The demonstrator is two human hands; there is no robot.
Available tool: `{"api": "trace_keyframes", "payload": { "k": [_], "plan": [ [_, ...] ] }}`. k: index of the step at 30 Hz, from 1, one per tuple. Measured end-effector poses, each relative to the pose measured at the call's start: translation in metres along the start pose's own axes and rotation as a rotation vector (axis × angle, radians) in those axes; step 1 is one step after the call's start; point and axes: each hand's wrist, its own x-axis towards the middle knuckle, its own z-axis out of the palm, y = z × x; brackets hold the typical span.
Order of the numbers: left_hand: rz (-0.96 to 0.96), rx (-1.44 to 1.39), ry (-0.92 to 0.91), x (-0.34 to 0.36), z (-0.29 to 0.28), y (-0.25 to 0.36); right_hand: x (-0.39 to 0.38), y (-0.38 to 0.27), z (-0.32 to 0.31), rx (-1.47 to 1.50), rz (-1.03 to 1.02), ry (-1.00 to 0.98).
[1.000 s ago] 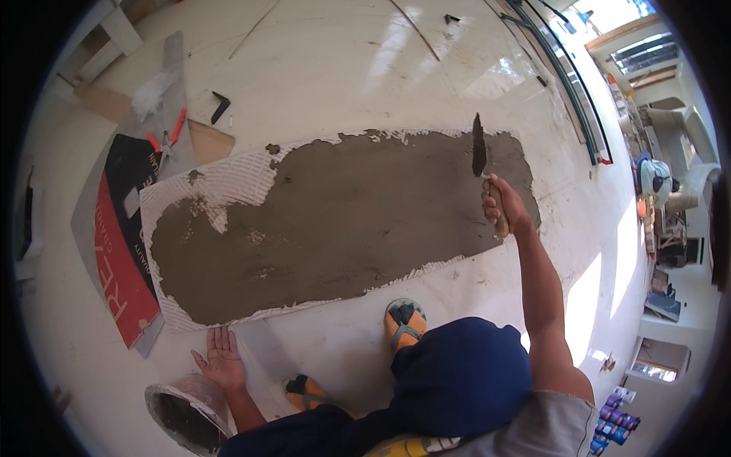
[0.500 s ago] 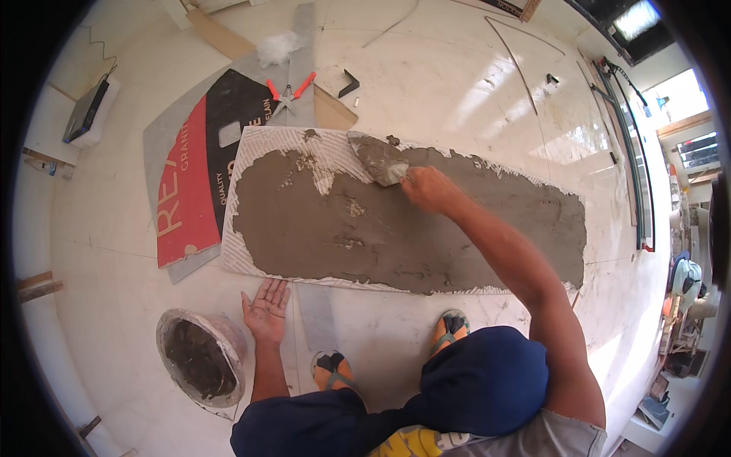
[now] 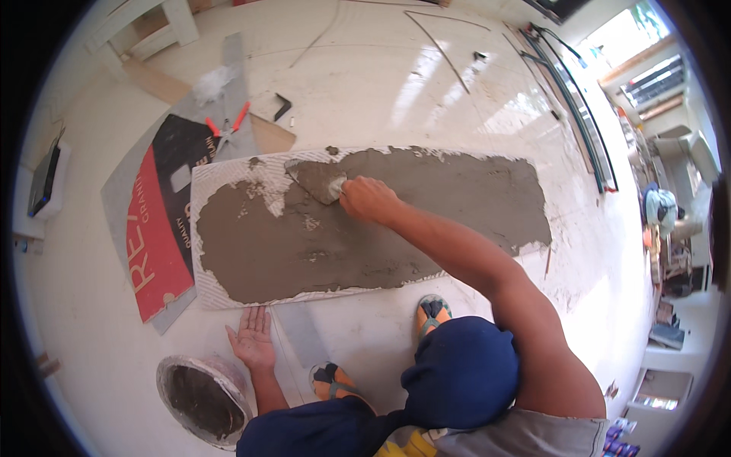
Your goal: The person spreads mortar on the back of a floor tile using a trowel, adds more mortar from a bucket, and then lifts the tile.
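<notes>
While your right hand [image 3: 367, 199] is clamped around the trowel [image 3: 318, 181], you're mid-spread, pushing grey mortar [image 3: 381, 221] toward the bare ribbed corner of the long tile [image 3: 228, 177] at 10 o'clock. Left hand [image 3: 251, 339] just rests open, palm up, on the floor, gripping nothing. Next I'd say drag mortar into that corner. Bucket [image 3: 199, 397] sits at 7; red-handled pliers [image 3: 225, 125] and cardboard [image 3: 156, 228] crowd 10.

The right hand [image 3: 367, 199] grips a trowel [image 3: 318, 180] pressed flat on the grey mortar [image 3: 396, 221] covering a long tile [image 3: 228, 174] on the floor [image 3: 381, 84]. The left hand [image 3: 253, 343] rests palm-up just near the tile's edge, beside a mortar bucket [image 3: 202, 397]. Red-handled pliers [image 3: 226, 126] lie far left.
</notes>
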Motion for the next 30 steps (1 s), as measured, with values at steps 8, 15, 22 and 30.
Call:
{"api": "trace_keyframes", "payload": {
  "k": [8, 15, 22, 30],
  "plan": [
    [-0.029, -0.013, -0.031, -0.003, -0.004, 0.000, -0.064, 0.049, 0.029, 0.108, 0.333, 0.084],
    [0.005, 0.064, -0.116, -0.004, -0.013, 0.014, -0.047, 0.036, -0.007, 0.399, 0.349, -0.105],
    [-0.021, 0.008, -0.111, 0.003, -0.006, 0.000, 0.007, 0.038, 0.039, 0.083, 0.057, -0.180],
    [0.002, -0.058, 0.069, -0.005, 0.020, 0.009, -0.032, -0.017, 0.042, 0.087, 0.134, 0.015]
  ]
}}
